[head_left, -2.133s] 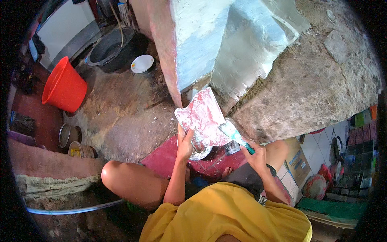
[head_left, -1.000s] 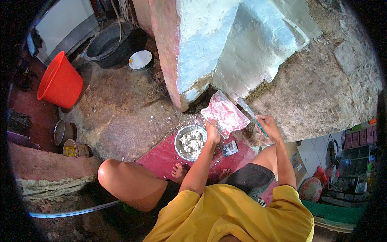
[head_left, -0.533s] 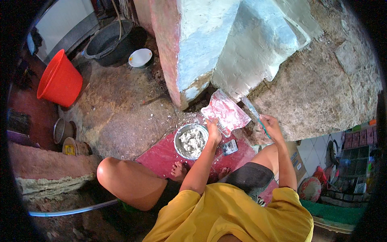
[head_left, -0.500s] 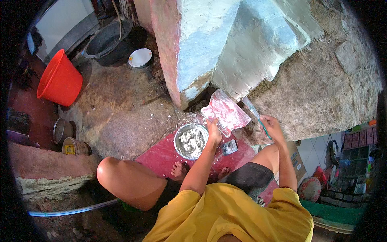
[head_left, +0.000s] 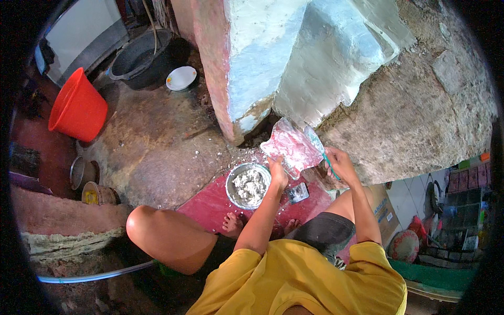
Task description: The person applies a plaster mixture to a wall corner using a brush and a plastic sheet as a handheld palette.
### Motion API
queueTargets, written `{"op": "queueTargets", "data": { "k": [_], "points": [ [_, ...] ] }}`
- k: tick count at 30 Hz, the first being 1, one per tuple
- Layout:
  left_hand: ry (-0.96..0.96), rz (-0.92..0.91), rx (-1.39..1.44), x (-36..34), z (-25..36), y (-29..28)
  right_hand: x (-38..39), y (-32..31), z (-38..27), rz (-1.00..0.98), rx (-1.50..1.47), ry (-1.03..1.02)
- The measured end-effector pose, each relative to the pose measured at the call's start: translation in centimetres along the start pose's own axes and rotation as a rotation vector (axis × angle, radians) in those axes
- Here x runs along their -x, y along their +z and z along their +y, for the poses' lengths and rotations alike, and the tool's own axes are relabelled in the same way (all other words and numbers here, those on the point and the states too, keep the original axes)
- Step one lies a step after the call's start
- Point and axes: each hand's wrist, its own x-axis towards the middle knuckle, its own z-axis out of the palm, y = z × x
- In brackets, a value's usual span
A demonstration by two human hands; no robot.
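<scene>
My left hand (head_left: 278, 172) is closed on the near edge of a pinkish, white-smeared sheet (head_left: 292, 147), held tilted before the wall corner. My right hand (head_left: 339, 165) grips the green handle of a putty knife (head_left: 316, 143), whose pale blade lies at the sheet's right edge. Just left of my left hand stands a metal bowl (head_left: 229, 195) holding lumpy white paste (head_left: 249, 187). A small dark, paste-smeared flat piece (head_left: 298, 192) lies below the sheet, on the red floor covering. Ahead, smooth grey-white plaster (head_left: 307, 84) covers part of the wall, ending in a ragged lower edge.
Rough bare wall (head_left: 388, 131) runs to the right. At the far left are a red bucket (head_left: 79, 107), a black tub (head_left: 137, 60) and a white plate (head_left: 181, 78). A cardboard box (head_left: 386, 212) stands at my right, near shelves of goods. My bent legs flank the bowl.
My right hand has moved left and slightly up, bringing the putty knife's blade from beside the sheet onto its right edge. My left hand and the sheet have barely shifted.
</scene>
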Motion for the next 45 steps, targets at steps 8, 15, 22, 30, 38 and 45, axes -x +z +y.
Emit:
{"op": "queueTargets", "data": {
  "k": [8, 15, 22, 30, 38, 45],
  "points": [
    [0.005, -0.029, -0.023, -0.7, -1.0, -1.0, 0.3, -1.1, 0.8, 0.012, 0.008, 0.005],
    [-0.059, 0.058, 0.012, -0.1, -0.5, -0.2, 0.6, -2.5, 1.5, 0.04, 0.089, -0.002],
    [-0.037, 0.064, -0.02, -0.3, -0.6, -0.5, 1.0, -2.9, 0.7, 0.031, 0.245, -0.11],
    [-0.045, 0.059, -0.019, -0.6, -0.8, -0.3, -1.5, -3.3, 0.0, -0.042, 0.233, -0.037],
    [0.025, 0.038, -0.038, -0.5, -0.7, -0.1, -3.0, -3.2, -0.7, -0.069, 0.206, -0.047],
    [-0.036, 0.044, 0.029, 0.0, -0.3, 0.2, -2.8, -3.3, -1.5, 0.029, 0.237, -0.034]
  ]
}}
